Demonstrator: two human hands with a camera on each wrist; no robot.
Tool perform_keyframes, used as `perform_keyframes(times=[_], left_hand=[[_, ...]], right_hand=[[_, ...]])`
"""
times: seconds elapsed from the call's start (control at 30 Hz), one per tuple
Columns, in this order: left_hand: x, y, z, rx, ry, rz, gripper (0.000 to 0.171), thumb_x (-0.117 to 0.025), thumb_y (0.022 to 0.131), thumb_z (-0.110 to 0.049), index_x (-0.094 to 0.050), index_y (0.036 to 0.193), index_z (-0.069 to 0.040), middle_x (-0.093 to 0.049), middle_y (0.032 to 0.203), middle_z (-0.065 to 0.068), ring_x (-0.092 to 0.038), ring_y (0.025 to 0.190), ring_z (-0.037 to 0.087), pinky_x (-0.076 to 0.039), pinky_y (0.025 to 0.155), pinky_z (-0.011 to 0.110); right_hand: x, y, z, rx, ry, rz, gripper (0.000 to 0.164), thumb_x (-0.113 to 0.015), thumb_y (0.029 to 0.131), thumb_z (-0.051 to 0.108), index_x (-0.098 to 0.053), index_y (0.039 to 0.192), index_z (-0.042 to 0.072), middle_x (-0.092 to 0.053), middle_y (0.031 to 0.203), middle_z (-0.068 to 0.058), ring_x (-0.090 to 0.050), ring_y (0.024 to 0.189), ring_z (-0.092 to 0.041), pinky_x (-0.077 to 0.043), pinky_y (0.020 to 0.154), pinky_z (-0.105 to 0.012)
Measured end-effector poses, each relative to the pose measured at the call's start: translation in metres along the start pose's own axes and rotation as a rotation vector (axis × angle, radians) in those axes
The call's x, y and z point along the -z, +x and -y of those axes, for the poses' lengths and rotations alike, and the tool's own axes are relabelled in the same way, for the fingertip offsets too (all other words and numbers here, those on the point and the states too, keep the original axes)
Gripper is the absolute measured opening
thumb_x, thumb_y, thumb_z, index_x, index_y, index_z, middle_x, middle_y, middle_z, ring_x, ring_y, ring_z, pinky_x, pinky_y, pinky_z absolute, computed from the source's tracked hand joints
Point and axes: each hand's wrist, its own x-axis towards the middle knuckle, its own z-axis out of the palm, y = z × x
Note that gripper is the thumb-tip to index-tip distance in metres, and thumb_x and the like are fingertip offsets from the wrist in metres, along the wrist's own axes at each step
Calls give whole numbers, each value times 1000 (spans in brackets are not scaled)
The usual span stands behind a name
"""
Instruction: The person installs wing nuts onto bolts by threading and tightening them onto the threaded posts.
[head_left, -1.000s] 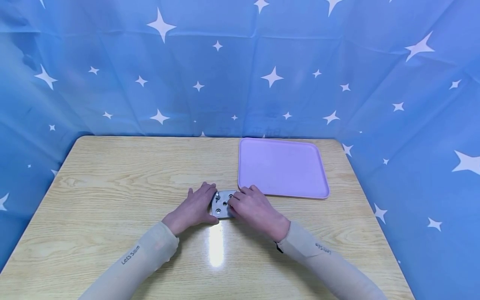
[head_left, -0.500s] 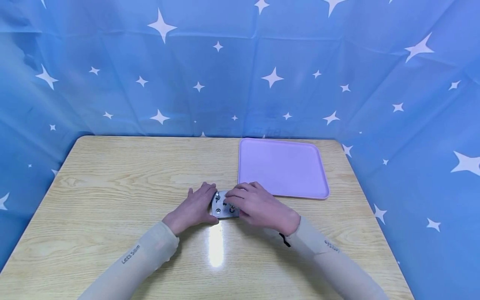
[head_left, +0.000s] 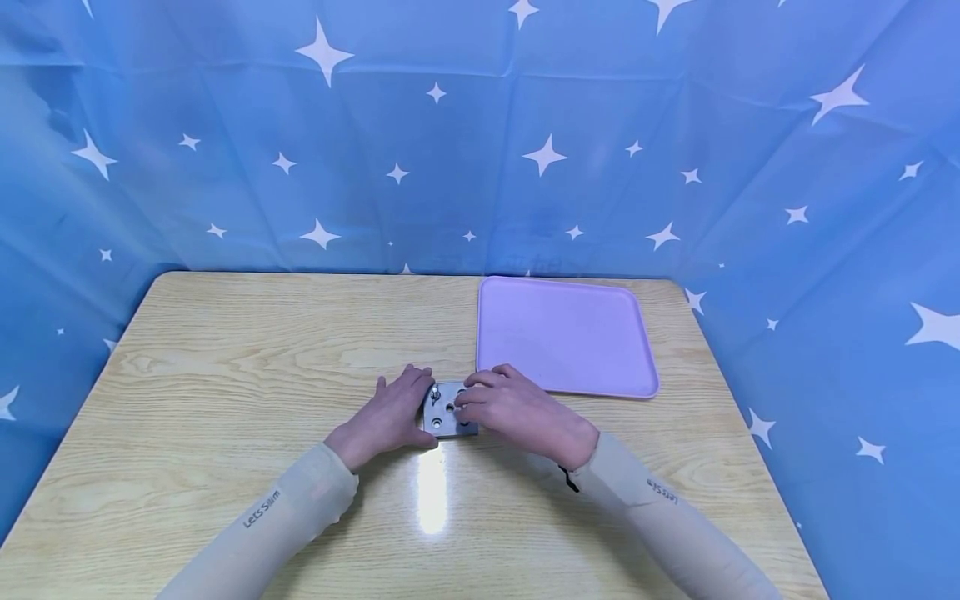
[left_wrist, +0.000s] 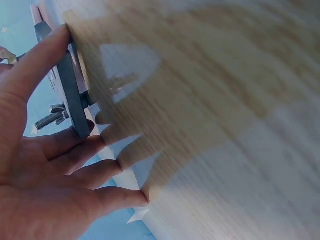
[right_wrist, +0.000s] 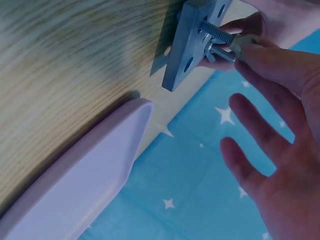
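A flat grey metal plate (head_left: 442,421) with several holes stands just off the tabletop, raised on bolt heads. My left hand (head_left: 390,417) holds it by its edge, thumb at the near side and fingers at the far side. One bolt (left_wrist: 47,120) sticks up through the plate near the left fingers, with a wing nut (left_wrist: 58,110) low on its thread. Over the plate's right part is my right hand (head_left: 517,412), pinching another wing nut (right_wrist: 242,45) between thumb and index finger at the top of a second bolt (right_wrist: 216,32). Its other fingers are spread out.
A shallow purple tray (head_left: 562,333) lies at the back right of the wooden table (head_left: 247,350), just behind my right hand. A blue curtain (head_left: 480,142) with white stars hangs behind the table and at its sides.
My right hand has drawn back slightly to the right and its fingers have shifted over the second bolt. The left hand and the plate stay where they were.
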Motion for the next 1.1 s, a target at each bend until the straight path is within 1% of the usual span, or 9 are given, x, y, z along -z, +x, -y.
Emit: perform_keyframes(times=[0.13, 0.33, 0.47, 0.63, 0.77, 0.83, 0.97, 1.03, 1.1], left_hand=[[0, 0, 0, 9, -10, 4, 98, -95, 73, -32, -46, 148, 7, -40, 158, 25, -30, 149, 47, -24, 111, 77], [0, 0, 0, 11, -22, 4, 97, -95, 73, -31, -46, 148, 7, -39, 159, 25, -30, 149, 47, -24, 111, 77], [0, -1, 0, 9, -22, -1, 98, -95, 72, -31, -46, 148, 7, -39, 159, 25, -30, 149, 47, -24, 111, 77], [0, -1, 0, 1, -14, -5, 100, -95, 72, -32, -45, 149, 8, -39, 159, 25, -30, 149, 47, -24, 111, 77], [1, -2, -1, -4, -11, -8, 101, -95, 72, -32, -44, 149, 8, -39, 159, 26, -30, 149, 48, -24, 111, 77], [2, -2, -1, -8, -11, -9, 101, -95, 72, -32, -44, 149, 8, -39, 159, 26, -30, 149, 48, -23, 111, 77], [2, -2, -1, -12, -10, -11, 100, -95, 72, -32, -45, 149, 8, -39, 158, 26, -31, 148, 48, -24, 111, 77], [1, -2, -1, -9, -11, -8, 100, -95, 72, -32, -45, 149, 8, -40, 158, 26, -31, 149, 47, -24, 111, 77], [1, -2, -1, -4, -14, -5, 99, -95, 73, -32, -45, 149, 8, -40, 158, 26, -30, 149, 47, -23, 111, 77]], right_hand=[[-4, 1, 1, -29, -16, -50, 19, -84, 87, 13, -77, 99, 25, -71, 108, 11, -61, 112, -17, -48, 94, -40], [-11, 4, 6, -120, -36, -74, 12, -83, 89, 28, -76, 97, 23, -72, 99, 9, -61, 102, -17, -48, 91, -40], [-17, 7, 9, -172, -54, -113, 17, -79, 92, 34, -71, 90, 19, -70, 91, 7, -60, 93, -17, -47, 85, -38], [-23, 11, 13, -213, -115, -188, 27, -80, 88, 33, -63, 80, 15, -67, 81, 2, -59, 81, -20, -46, 74, -38], [-24, 13, 16, -256, -139, -182, 28, -80, 88, 34, -62, 78, 14, -66, 78, 1, -59, 76, -20, -46, 70, -37], [-22, 12, 16, -276, -128, -150, 30, -79, 89, 39, -64, 80, 15, -67, 79, 1, -60, 77, -21, -47, 71, -38], [-13, 10, 15, -308, -47, -68, 34, -71, 94, 51, -68, 89, 17, -69, 89, 2, -62, 90, -21, -48, 81, -41], [-7, 8, 12, -289, -4, -46, 32, -70, 96, 49, -71, 97, 17, -70, 99, 2, -62, 101, -22, -49, 87, -43], [0, 6, 8, -238, 30, -34, 24, -71, 97, 38, -73, 107, 17, -71, 110, 2, -61, 113, -23, -49, 92, -45]])
